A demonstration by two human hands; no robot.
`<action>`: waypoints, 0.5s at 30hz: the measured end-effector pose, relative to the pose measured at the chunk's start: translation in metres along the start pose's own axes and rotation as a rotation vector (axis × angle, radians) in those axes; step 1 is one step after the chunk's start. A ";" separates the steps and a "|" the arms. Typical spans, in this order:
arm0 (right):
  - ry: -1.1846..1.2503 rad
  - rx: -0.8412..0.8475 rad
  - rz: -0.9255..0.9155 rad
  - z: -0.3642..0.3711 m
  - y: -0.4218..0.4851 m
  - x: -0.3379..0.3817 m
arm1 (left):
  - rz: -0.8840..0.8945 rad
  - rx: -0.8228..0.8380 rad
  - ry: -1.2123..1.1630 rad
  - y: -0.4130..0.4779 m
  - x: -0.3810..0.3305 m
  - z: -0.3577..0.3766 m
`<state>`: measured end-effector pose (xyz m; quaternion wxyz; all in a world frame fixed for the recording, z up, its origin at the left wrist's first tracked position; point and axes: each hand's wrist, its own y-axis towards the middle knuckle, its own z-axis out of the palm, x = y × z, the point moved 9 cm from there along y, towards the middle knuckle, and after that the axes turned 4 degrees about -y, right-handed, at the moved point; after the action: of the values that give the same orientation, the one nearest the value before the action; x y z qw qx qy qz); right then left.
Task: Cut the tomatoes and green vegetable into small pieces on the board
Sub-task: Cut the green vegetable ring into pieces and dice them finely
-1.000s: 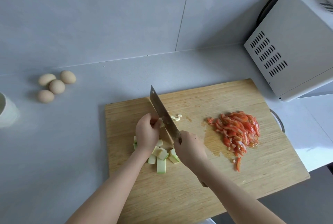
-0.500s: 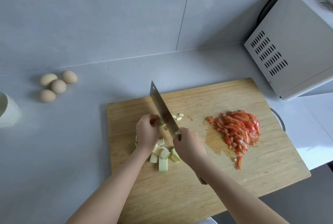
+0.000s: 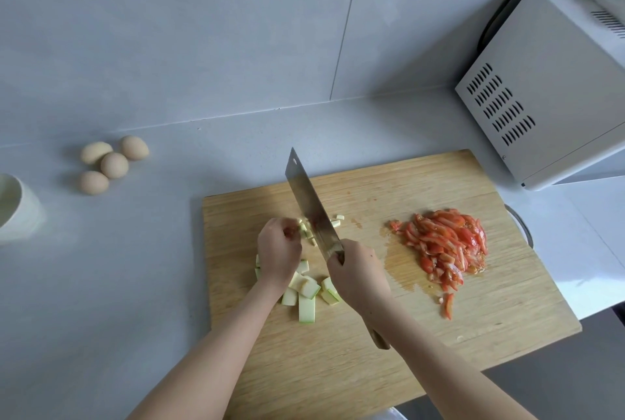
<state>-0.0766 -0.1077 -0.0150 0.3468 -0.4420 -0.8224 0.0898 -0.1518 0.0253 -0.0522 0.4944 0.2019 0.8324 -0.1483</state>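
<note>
Tomato pieces (image 3: 443, 244) lie in a wet red heap on the right half of the wooden board (image 3: 473, 335), with 1 stray sliver just below the heap. On the left half we have the green vegetable strips (image 3: 306, 287), pale with thin green skin, lying loose between our wrists and partly under our left hand (image 3: 279, 255). That hand's fingers are curled, their tips at the small diced bits (image 3: 307, 233) beside the blade's left face; we cannot tell whether they actually pinch a piece. Our right hand (image 3: 358, 272) is wrapped tight round the handle of the cleaver (image 3: 309, 206) (the wooden butt pokes out below the wrist), and the blade slants up and to the left across the board. A few more diced bits sit just right of the blade. On the grey counter (image 3: 135, 267) to the left are 4 eggs (image 3: 113, 164) in a cluster and a white cup (image 3: 17, 206) at the edge of view. A white microwave (image 3: 548, 91) stands behind the board's right corner
</note>
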 end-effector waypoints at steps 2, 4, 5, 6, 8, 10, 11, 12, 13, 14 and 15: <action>0.005 -0.004 -0.015 -0.003 -0.003 0.001 | -0.010 -0.004 -0.010 0.000 0.002 0.000; 0.000 0.008 -0.024 -0.003 -0.004 0.003 | -0.018 -0.003 -0.014 0.000 0.003 0.000; -0.005 0.014 -0.025 -0.003 -0.004 0.004 | -0.018 -0.004 -0.014 0.000 0.003 0.000; -0.009 0.018 -0.024 -0.001 -0.004 0.004 | -0.017 -0.007 -0.014 0.000 0.003 0.000; -0.007 0.031 -0.016 0.003 -0.003 0.004 | -0.019 -0.012 -0.014 0.001 0.004 0.000; -0.007 0.044 -0.008 0.007 -0.001 0.005 | -0.012 -0.017 0.000 0.001 0.005 0.001; -0.017 0.046 -0.006 0.009 -0.001 0.005 | -0.014 -0.020 0.004 0.002 0.005 0.001; -0.034 0.044 -0.005 0.010 0.001 0.005 | -0.019 -0.027 0.004 0.001 0.006 0.001; -0.056 0.039 -0.005 0.010 0.002 0.006 | -0.030 -0.042 0.003 0.001 0.006 0.000; -0.072 0.033 -0.005 0.010 0.003 0.006 | -0.043 -0.062 0.005 0.000 0.007 -0.001; -0.081 0.028 -0.005 0.010 0.003 0.006 | -0.052 -0.081 0.009 0.000 0.006 -0.003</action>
<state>-0.0834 -0.0990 -0.0210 0.3197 -0.4312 -0.8354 0.1182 -0.1572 0.0275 -0.0561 0.4942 0.1606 0.8450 -0.1263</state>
